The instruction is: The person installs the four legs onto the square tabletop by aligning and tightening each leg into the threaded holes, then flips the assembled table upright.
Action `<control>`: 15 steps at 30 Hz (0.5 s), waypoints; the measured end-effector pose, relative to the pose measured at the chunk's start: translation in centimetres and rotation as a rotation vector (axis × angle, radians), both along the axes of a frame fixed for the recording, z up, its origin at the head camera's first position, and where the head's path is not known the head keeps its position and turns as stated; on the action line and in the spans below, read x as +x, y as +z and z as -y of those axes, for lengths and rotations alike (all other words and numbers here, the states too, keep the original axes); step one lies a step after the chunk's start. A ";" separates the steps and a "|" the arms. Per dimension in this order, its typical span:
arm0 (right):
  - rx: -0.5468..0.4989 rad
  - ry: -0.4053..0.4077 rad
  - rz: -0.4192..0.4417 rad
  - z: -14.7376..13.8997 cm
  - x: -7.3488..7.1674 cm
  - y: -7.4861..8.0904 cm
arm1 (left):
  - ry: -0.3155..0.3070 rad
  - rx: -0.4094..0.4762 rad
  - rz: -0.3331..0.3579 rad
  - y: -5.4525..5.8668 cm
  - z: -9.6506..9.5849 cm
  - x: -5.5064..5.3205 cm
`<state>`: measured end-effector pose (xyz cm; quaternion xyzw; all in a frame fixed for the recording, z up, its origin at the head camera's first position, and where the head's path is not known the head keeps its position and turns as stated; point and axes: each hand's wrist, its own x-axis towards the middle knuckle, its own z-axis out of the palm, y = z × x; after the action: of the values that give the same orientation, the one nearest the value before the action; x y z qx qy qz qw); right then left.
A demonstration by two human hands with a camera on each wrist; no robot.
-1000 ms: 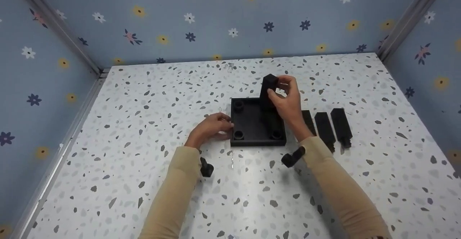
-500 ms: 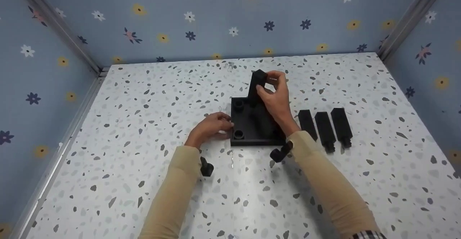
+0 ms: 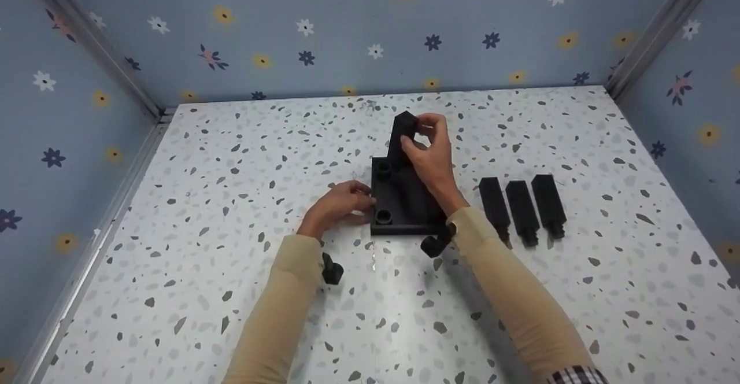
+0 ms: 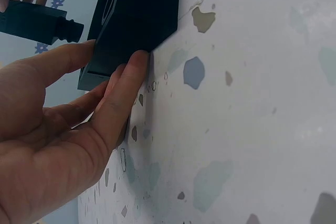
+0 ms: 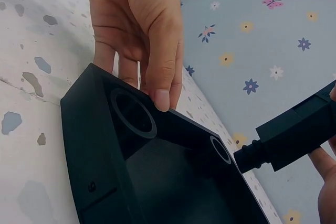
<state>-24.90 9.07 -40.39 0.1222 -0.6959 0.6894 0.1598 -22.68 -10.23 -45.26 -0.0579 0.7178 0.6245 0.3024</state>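
Observation:
A black square base (image 3: 404, 230) with a raised rim and round sockets in its corners lies on the table. My left hand (image 3: 343, 203) pinches its left wall; in the right wrist view the thumb (image 5: 163, 90) lies over the rim. My right hand (image 3: 435, 155) grips a black square leg (image 3: 401, 138), its thumb on one side. The leg's threaded end (image 5: 248, 156) points toward the far-left socket (image 5: 221, 149), apart from it or just beside it. My right forearm and hand hide the base's right side in the head view.
Right of the base lie three more black legs (image 3: 522, 213) side by side, threaded ends toward me. A black wrist camera mount (image 3: 436, 244) juts from my right sleeve over the base's front edge. Flowered blue panels (image 3: 376, 31) wall the speckled table (image 3: 231, 158).
My right hand has carried the leg leftward from the base's far-right corner toward the far-left one, uncovering the leg nearest the base. My left hand has stayed at the left wall.

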 end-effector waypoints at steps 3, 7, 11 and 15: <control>-0.012 0.004 0.003 0.2 -0.2 -0.2 | -0.001 -0.008 -0.010 0.0 0.0 0.1; -0.037 0.021 0.003 0.6 -0.4 -0.5 | -0.004 -0.021 -0.024 0.0 0.0 0.1; -0.051 0.030 -0.005 0.9 -0.5 -0.5 | -0.007 -0.038 -0.037 0.0 0.0 0.1; -0.051 0.031 -0.006 1.3 -0.7 -0.5 | -0.001 -0.048 -0.040 0.0 0.0 0.0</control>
<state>-25.57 7.79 -40.94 0.1311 -0.6754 0.7091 0.1544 -22.65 -10.25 -45.29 -0.0522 0.7386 0.6079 0.2868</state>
